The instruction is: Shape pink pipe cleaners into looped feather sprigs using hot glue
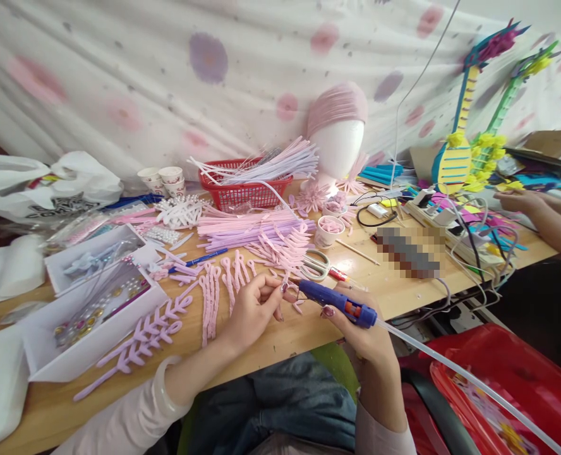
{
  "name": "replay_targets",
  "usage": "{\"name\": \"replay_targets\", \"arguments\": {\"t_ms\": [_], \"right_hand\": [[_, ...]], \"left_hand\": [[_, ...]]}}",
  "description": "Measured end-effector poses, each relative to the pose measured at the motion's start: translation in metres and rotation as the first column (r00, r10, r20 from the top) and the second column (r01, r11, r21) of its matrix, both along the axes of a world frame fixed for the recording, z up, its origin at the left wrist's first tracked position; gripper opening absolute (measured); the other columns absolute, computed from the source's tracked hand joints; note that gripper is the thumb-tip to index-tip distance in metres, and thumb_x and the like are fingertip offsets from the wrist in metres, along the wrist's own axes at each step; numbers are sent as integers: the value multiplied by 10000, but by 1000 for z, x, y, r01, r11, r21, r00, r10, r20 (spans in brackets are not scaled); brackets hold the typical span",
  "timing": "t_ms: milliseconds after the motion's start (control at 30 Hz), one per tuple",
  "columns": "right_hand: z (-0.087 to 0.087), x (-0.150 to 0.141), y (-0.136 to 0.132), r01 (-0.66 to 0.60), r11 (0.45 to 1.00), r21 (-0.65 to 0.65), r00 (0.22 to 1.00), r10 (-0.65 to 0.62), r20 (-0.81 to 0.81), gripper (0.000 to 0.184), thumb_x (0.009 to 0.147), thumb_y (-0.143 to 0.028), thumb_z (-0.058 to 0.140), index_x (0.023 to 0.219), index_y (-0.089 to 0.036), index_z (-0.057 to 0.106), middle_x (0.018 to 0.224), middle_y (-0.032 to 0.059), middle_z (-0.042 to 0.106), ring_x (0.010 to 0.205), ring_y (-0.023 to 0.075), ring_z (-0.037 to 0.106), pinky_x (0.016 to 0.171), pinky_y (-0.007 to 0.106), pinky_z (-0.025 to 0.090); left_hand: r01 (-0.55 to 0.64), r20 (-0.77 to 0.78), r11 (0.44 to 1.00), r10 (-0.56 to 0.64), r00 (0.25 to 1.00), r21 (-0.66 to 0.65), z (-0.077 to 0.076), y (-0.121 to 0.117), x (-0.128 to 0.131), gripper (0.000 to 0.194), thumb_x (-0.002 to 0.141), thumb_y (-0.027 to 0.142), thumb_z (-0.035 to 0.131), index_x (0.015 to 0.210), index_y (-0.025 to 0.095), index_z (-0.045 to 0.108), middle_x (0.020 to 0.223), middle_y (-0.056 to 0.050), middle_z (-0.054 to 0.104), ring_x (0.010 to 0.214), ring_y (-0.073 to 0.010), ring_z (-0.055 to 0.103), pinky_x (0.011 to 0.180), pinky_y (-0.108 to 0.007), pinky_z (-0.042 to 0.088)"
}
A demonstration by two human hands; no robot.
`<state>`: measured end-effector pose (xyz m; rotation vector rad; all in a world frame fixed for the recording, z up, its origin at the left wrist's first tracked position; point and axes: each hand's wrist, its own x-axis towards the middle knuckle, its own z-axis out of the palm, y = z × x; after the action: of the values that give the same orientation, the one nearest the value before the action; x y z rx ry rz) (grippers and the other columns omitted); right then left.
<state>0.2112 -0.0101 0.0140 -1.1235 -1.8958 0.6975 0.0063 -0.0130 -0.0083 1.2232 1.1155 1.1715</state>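
Note:
My right hand (362, 333) is closed round a blue hot glue gun (338, 301) with a clear glue stick (470, 382) trailing back to the lower right. The gun's nozzle points left at a small pink pipe-cleaner piece (287, 284) pinched in the fingertips of my left hand (253, 308). Both hands hover over the front edge of the wooden table (285, 335). Bent pink pipe-cleaner shapes (211, 291) and a branched lilac piece (141, 338) lie just left of my left hand.
White trays of gems (91, 303), a red basket (242, 189) of pipe cleaners, scissors (316, 265), small cups (328, 230), a foam head with a pink cap (337, 136), a power strip with cables (444, 218) and another person's hand (522, 201) at the right. A red bin (512, 379) stands below.

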Motion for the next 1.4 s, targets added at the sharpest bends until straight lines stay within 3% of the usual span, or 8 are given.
{"name": "replay_targets", "arguments": {"t_ms": [100, 200, 367, 600, 733, 900, 1167, 1400], "right_hand": [[3, 7, -1, 31, 999, -16, 999, -31, 22, 321, 803, -453, 624, 609, -199, 645, 565, 21, 615, 551, 179, 553, 564, 294, 425], [2, 23, -2, 256, 966, -50, 966, -257, -32, 342, 794, -504, 617, 671, -192, 688, 641, 46, 676, 560, 192, 587, 542, 294, 451], [-2, 58, 12, 692, 721, -36, 720, -686, 104, 443, 773, -584, 599, 605, -183, 685, 514, 36, 623, 441, 171, 520, 441, 282, 393], [-6, 69, 42, 717, 695, -51, 657, -650, 382, 611, 807, -697, 433, 767, -164, 730, 668, 116, 699, 689, 308, 661, 604, 363, 453], [-14, 66, 36, 708, 706, 0, 651, -653, 386, 581, 793, -684, 472, 876, -151, 689, 761, 145, 703, 752, 331, 661, 637, 382, 461], [-19, 69, 12, 817, 570, 84, 484, -758, 436, 606, 717, -708, 536, 887, -131, 605, 880, 190, 668, 833, 348, 635, 690, 402, 463], [-6, 63, -8, 652, 756, -53, 714, -589, 378, 361, 815, -543, 510, 683, -215, 582, 610, 37, 634, 573, 214, 587, 520, 287, 376], [-4, 50, -7, 546, 835, -69, 789, -484, 379, 272, 834, -369, 503, 619, -210, 549, 563, 14, 622, 542, 183, 560, 525, 268, 343]], "left_hand": [[-6, 8, 1000, 6, 1000, 1, 0, 0, 0, 156, 852, 322, 575, 825, 190, 496, 777, -48, 745, 463, -79, 540, 525, -232, 472], [-23, 24, 1000, 23, 999, -3, -1, 1, 0, 154, 850, 320, 575, 836, 187, 498, 748, -35, 730, 468, -79, 530, 517, -225, 463], [-89, 31, 996, 89, 996, -21, -3, 2, -1, 149, 836, 323, 573, 840, 184, 519, 585, 38, 612, 453, -81, 490, 472, -202, 422], [-138, -23, 990, 137, 990, -26, -2, 1, -2, 163, 813, 350, 586, 817, 192, 547, 504, 91, 438, 414, -75, 404, 411, -181, 339], [-145, -38, 989, 144, 989, -21, -1, 0, -1, 172, 802, 360, 594, 799, 195, 548, 487, 101, 386, 406, -70, 362, 400, -171, 325], [-156, -65, 987, 154, 986, -24, -2, 0, -2, 207, 797, 393, 600, 794, 190, 559, 472, 105, 355, 399, -68, 324, 382, -165, 292], [-183, -123, 983, 181, 976, -6, 4, -1, -1, 227, 762, 418, 602, 792, 202, 538, 410, 113, 360, 365, -76, 321, 385, -174, 268], [-195, -129, 981, 195, 972, 8, 3, -1, -2, 242, 761, 439, 611, 773, 213, 525, 415, 111, 350, 358, -83, 338, 374, -177, 253]]}}
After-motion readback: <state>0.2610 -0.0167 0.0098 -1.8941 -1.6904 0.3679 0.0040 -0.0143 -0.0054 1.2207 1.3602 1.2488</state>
